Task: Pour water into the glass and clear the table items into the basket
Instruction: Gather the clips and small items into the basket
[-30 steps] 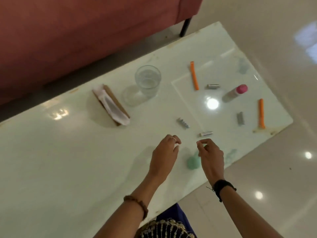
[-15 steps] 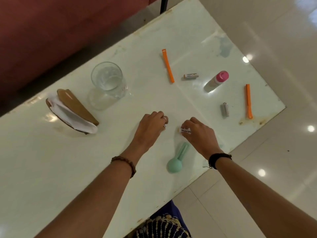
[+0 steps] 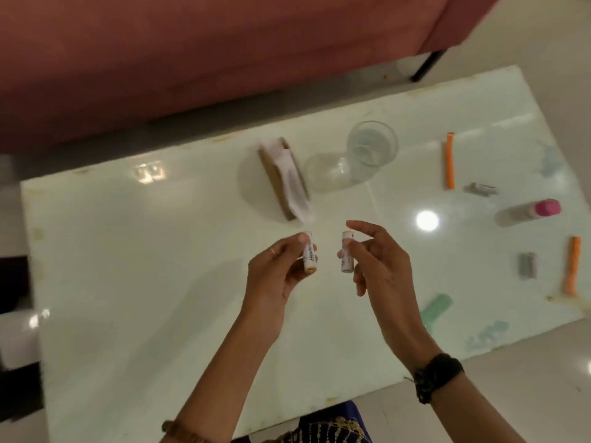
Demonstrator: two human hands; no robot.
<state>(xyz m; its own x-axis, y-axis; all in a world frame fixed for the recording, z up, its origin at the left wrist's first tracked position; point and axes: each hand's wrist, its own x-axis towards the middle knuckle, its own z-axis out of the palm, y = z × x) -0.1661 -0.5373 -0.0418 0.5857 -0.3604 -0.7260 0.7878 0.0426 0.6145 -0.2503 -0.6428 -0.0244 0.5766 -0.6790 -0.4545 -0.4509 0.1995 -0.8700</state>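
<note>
Two hands, each holding a small tube above the table (image 3: 128,266).
Left hand (image 3: 275,273) pinches one tube (image 3: 309,254); right hand (image 3: 380,266) pinches another (image 3: 346,252), index finger raised. Behind stand a napkin holder (image 3: 281,179) and the glass (image 3: 371,150), holding water; small items lie at right.
</note>
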